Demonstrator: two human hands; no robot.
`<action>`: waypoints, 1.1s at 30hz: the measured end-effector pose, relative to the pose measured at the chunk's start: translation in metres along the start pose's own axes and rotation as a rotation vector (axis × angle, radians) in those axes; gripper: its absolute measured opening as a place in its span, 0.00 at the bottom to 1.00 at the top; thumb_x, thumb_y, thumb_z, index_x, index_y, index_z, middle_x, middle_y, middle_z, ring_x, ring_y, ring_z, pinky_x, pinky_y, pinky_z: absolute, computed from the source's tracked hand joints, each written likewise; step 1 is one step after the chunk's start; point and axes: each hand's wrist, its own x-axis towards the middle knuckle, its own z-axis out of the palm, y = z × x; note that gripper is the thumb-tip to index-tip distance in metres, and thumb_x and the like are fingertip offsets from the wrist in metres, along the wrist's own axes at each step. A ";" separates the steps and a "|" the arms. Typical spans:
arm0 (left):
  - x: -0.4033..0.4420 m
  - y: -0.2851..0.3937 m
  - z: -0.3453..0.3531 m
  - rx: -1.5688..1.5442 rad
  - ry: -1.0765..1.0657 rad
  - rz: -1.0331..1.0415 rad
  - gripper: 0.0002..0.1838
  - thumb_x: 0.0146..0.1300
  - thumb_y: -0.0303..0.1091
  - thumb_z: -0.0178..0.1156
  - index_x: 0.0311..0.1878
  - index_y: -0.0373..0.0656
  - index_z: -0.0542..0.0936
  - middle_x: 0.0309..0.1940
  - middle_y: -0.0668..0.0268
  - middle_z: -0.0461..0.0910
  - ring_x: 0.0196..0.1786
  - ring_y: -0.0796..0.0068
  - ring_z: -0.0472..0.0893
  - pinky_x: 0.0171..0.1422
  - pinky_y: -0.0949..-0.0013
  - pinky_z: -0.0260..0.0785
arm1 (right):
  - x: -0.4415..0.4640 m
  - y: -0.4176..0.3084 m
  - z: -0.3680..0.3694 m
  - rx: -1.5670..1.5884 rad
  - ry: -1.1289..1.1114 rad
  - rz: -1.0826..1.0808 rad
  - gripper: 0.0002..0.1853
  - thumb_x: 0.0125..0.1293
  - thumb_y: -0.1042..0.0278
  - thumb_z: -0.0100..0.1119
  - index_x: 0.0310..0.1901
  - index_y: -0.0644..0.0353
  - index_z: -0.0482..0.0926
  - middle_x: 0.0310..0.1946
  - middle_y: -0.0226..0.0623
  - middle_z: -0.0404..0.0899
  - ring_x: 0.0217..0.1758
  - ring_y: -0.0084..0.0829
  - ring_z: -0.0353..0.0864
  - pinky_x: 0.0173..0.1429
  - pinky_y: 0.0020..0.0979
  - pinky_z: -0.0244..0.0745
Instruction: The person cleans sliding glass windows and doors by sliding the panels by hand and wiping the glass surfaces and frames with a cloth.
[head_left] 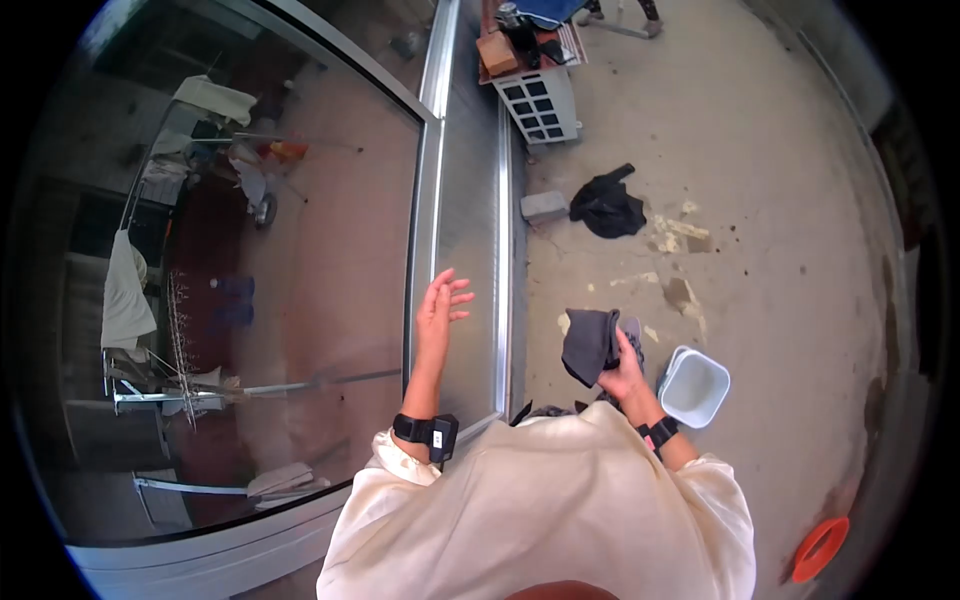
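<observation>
My left hand is raised beside the metal window frame, its fingers apart and nothing in them. A folded dark grey cloth is gripped in my right hand, which stands over the floor in front of my body. The large glass pane lies to the left of my left hand. Just right of my right hand, a white bucket sits on the floor.
A black garment lies on the concrete floor beside a grey block. Farther off stands a white crate with items on top. An orange ring-shaped object is at lower right. Part of a person shows at the top.
</observation>
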 end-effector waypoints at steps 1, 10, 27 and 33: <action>0.017 0.005 0.000 0.013 0.031 -0.025 0.23 0.72 0.45 0.42 0.62 0.40 0.66 0.50 0.61 0.76 0.47 0.74 0.79 0.43 0.75 0.72 | 0.016 -0.017 0.013 -0.011 -0.033 0.007 0.24 0.69 0.49 0.45 0.56 0.57 0.73 0.55 0.36 0.75 0.58 0.35 0.74 0.66 0.42 0.64; 0.121 0.047 0.030 0.068 0.209 -0.054 0.22 0.72 0.43 0.43 0.62 0.40 0.67 0.51 0.62 0.76 0.47 0.75 0.78 0.42 0.75 0.72 | 0.121 -0.139 0.126 -0.193 -0.112 -0.013 0.23 0.69 0.49 0.44 0.57 0.56 0.73 0.55 0.34 0.76 0.57 0.33 0.75 0.64 0.39 0.66; 0.394 0.165 -0.009 0.761 0.725 0.772 0.25 0.66 0.32 0.51 0.66 0.39 0.62 0.69 0.53 0.55 0.71 0.54 0.56 0.71 0.55 0.52 | 0.374 -0.187 0.304 -0.378 -0.137 0.066 0.20 0.69 0.50 0.47 0.55 0.52 0.74 0.51 0.28 0.78 0.53 0.27 0.77 0.59 0.35 0.70; 0.448 0.192 -0.033 1.037 0.939 0.889 0.28 0.66 0.35 0.53 0.67 0.39 0.60 0.71 0.49 0.49 0.73 0.46 0.49 0.72 0.49 0.45 | 0.455 -0.186 0.378 -0.525 -0.111 0.014 0.21 0.68 0.49 0.49 0.54 0.54 0.74 0.47 0.30 0.79 0.49 0.28 0.78 0.56 0.33 0.72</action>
